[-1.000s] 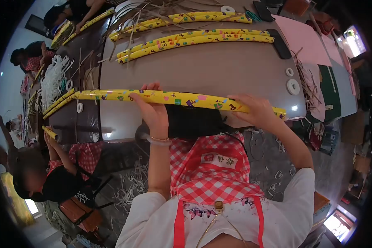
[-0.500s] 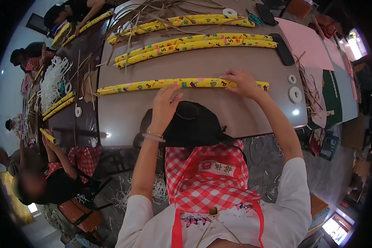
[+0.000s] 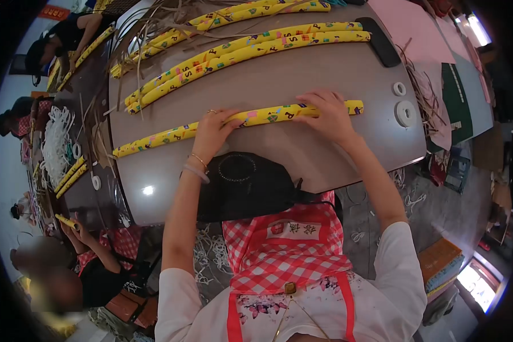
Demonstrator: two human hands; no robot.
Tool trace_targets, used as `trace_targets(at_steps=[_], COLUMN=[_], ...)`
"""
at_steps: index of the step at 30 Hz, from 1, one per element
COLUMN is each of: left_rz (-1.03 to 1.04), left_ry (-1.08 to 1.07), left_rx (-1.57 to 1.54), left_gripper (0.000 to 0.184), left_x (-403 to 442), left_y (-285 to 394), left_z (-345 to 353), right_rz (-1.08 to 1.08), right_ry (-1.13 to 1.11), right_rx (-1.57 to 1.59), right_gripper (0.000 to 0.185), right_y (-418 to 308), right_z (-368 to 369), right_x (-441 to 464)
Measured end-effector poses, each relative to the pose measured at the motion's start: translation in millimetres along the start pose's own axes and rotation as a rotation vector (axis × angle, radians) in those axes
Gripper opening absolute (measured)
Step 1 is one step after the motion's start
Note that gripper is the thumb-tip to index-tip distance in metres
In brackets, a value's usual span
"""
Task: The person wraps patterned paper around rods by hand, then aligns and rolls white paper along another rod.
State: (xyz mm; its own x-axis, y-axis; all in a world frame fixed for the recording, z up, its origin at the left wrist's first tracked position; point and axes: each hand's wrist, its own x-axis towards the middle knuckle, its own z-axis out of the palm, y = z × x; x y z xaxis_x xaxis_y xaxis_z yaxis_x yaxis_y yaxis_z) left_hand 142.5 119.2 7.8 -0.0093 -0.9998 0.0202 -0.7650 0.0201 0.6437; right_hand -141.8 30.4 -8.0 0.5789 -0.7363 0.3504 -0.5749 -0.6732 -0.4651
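A long, thin roll of glossy yellow printed paper lies across the table in front of me. My left hand curls over its middle, with fingertips on the far side and thumb on the near side. Closer to the right end, my right hand also bends its fingers over the roll. A short stretch of the roll sticks out past that hand. Between my arms, a black bag or cap-like cloth item rests at the table edge, against my red checked apron.
Beyond my hands lie more yellow rolls, brown strips and a black phone. White tape rolls sit at right. Leftward, white shredded strips cover another table, where co-workers handle similar rolls.
My left hand has come down from beside the roll and now grips it. My right hand has shifted slightly left. The view has turned, and the roll looks more slanted.
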Motion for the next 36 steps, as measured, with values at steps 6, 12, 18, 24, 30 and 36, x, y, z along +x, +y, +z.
trace_targets(at_steps=[6,12,18,24,30,36], left_rz=[-0.023,-0.049,-0.039,-0.019,-0.027,-0.061], left_ry=[0.007,-0.021,-0.005,0.014,0.007,-0.024], left_rx=[-0.070,-0.046,-0.094,-0.104,-0.058,-0.065], left_gripper=[0.027,0.028,0.027,0.026,0.027,0.028], left_x=[-1.5,0.4,3.0,3.3,3.9,3.8], left_y=[-5.1,1.1,-0.7,1.7,1.5,0.1], left_z=[3.1,0.3,0.9,1.9,1.4,1.4], right_rz=[0.104,0.109,0.220,0.562,0.645,0.780], right_ry=[-0.140,-0.188,-0.179,0.018,0.223,0.240], right_rx=[0.106,0.125,0.044,0.423,-0.034,-0.006], right_gripper=[0.029,0.024,0.027,0.038,0.086,0.104], right_y=[-6.7,15.3,60.8,75.2,25.6,17.8], right_z=[3.8,-5.9,-49.3,-74.5,-26.9,-14.8], right_x=[11.1,5.3,-13.3,-25.5,-32.2,-37.9])
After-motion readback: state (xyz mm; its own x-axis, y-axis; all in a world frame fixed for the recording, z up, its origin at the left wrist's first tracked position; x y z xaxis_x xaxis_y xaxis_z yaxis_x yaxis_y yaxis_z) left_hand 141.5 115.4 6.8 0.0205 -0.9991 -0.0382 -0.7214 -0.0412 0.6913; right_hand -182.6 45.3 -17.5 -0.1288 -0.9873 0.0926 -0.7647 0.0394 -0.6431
